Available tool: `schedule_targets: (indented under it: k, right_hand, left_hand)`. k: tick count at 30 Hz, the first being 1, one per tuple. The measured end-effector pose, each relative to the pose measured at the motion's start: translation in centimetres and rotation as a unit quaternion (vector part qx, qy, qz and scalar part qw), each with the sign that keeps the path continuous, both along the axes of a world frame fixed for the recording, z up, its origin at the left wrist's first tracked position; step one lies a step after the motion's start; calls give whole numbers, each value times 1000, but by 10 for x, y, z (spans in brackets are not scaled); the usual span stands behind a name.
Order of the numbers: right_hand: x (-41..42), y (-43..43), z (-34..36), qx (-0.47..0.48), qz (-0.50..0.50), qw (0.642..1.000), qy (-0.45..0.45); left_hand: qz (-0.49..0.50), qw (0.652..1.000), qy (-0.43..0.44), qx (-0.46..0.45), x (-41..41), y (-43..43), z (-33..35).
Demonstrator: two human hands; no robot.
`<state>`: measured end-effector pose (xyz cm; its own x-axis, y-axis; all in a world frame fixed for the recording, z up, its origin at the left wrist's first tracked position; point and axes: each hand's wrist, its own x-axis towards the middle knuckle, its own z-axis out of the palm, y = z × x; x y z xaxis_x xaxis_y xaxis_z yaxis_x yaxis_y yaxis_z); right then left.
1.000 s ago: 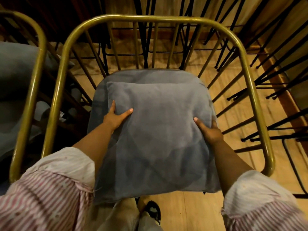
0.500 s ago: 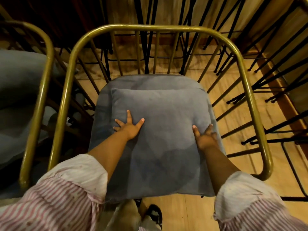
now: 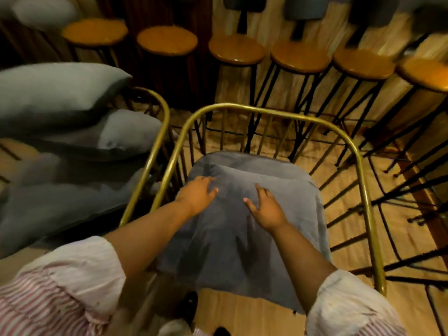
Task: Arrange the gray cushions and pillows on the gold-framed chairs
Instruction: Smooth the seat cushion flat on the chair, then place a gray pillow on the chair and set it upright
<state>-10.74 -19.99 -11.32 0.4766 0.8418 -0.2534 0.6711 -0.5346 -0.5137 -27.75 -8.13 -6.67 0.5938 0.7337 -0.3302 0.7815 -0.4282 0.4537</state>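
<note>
A gray pillow lies flat on the gray seat cushion of the gold-framed chair in front of me. My left hand rests palm down on the pillow's far left part, fingers spread. My right hand lies flat on the pillow's middle, fingers apart. Neither hand grips the fabric. To the left, a second gold-framed chair carries a stack of gray pillows and gray cushions.
A row of several wooden round-top stools on black metal legs stands close behind the chairs. More black legs crowd the wooden floor to the right. My feet are under the seat's front edge.
Both hands slid forward and inward over the pillow, the right one from its right edge to the middle. My head lifted, bringing the stools and the stacked pillows on the left chair into view.
</note>
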Motion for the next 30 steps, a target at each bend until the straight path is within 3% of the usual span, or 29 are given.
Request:
schedule_targets:
  k: [11,20,24,30]
  right_hand:
    - [-143,140,115,144,95,984,44]
    - [-264,306,160,188,59,976,91]
    - [-303,367,165,190,25,975,108]
    - [-312,462,167,133,6,987,94]
  left_hand:
    - [105,984,-77,121,-169,108,124]
    - [167,969,-89,155,-331,257,166]
    - [206,966,-84,132,-383,315,169]
    - [314,934,-166,41,-419,417,155]
